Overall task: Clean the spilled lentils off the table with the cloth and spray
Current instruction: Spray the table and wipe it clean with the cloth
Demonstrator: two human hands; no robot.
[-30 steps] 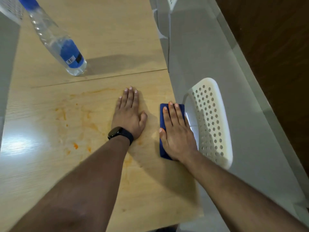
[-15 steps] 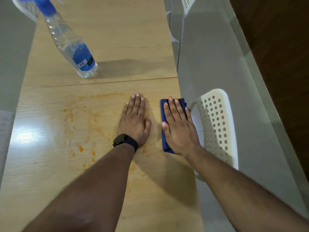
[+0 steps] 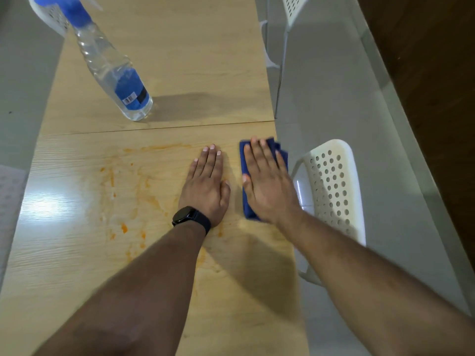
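Note:
My right hand (image 3: 267,183) lies flat with straight fingers on a folded blue cloth (image 3: 245,209) near the right edge of the wooden table (image 3: 205,73). Beside it, my left hand (image 3: 207,185), a black watch on its wrist, rests flat on the bare wood. Orange lentil smears and small bits (image 3: 123,191) spread over the table to the left of my left hand. A clear spray bottle (image 3: 113,73) with a blue label and blue head stands at the back left, apart from both hands.
A white perforated plastic chair (image 3: 334,186) stands right against the table's right edge, beside the cloth. Another white chair (image 3: 290,11) is further back on the right, and one (image 3: 51,16) behind the bottle. Grey floor surrounds the table.
My right hand has slid the cloth away from me along the right edge. My left hand stays flat on the wood. The view has shifted, so everything sits lower and further right in frame.

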